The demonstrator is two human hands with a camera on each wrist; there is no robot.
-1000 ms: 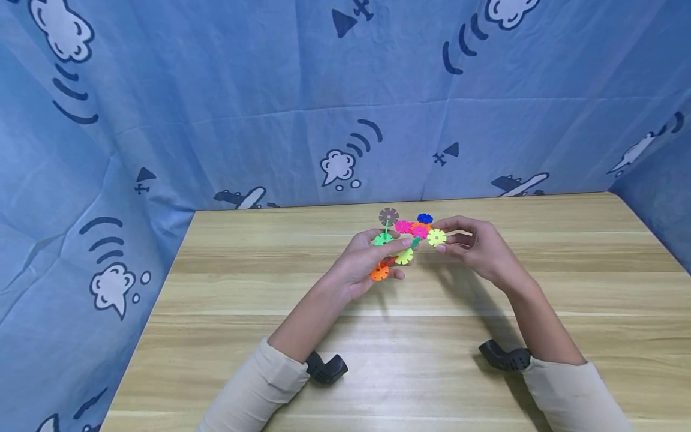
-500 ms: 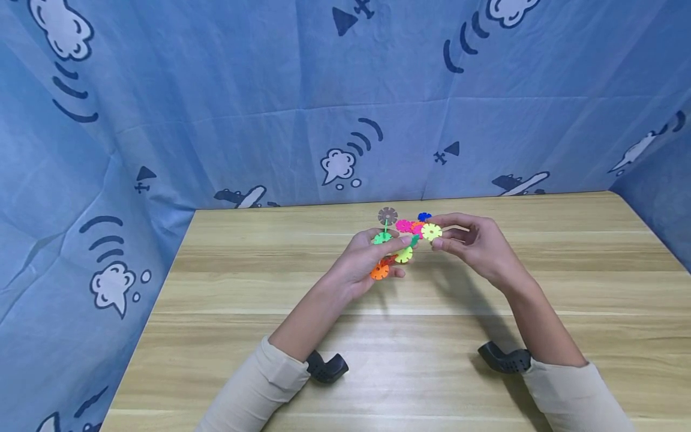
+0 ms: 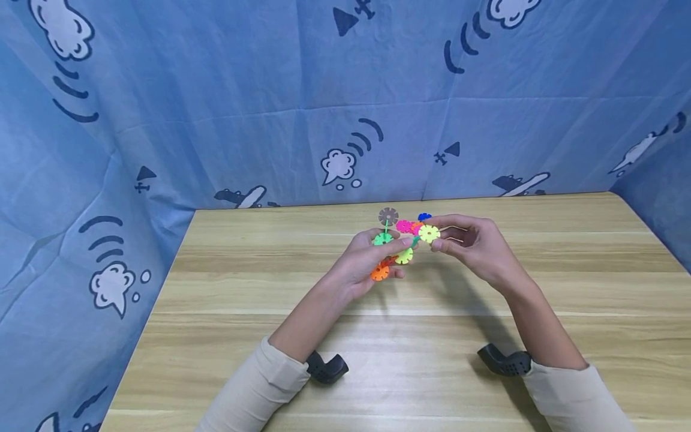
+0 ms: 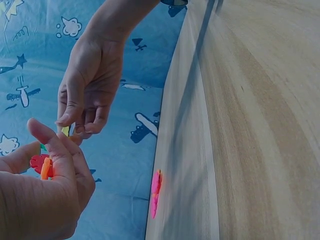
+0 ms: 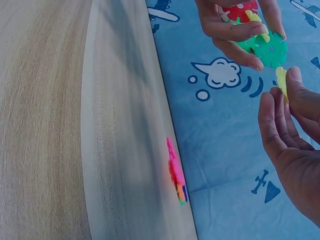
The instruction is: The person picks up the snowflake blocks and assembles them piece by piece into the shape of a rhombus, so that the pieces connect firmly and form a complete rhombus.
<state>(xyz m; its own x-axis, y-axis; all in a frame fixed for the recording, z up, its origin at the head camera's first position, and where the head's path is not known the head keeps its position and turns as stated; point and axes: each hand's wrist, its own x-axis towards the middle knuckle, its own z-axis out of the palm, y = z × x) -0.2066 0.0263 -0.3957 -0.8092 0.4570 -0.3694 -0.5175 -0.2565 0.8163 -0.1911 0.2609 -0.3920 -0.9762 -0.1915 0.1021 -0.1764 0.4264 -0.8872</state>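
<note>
My left hand [image 3: 363,258] holds a cluster of joined notched plastic discs. In the head view it includes a green disc [image 3: 383,239], a yellow disc [image 3: 403,256] and an orange disc [image 3: 380,273]; the right wrist view also shows a red disc [image 5: 240,11]. Between thumb and fingers, my right hand [image 3: 477,246] pinches another yellow disc [image 3: 429,233]. Its rim meets the edge of a green disc [image 5: 272,50] of the cluster; whether they are slotted together I cannot tell. A grey disc [image 3: 388,216] shows just beyond the left hand, its attachment unclear.
Pink, orange and blue discs [image 3: 403,226] lie on the wooden table [image 3: 410,360] near its back edge, behind the hands. A blue printed cloth [image 3: 259,120] hangs behind the table and along its sides. Each wrist wears a black camera mount [image 3: 327,367].
My right hand has shifted a little left, bringing its yellow disc up to the cluster and over part of the pink discs behind. My left hand stays nearly still.
</note>
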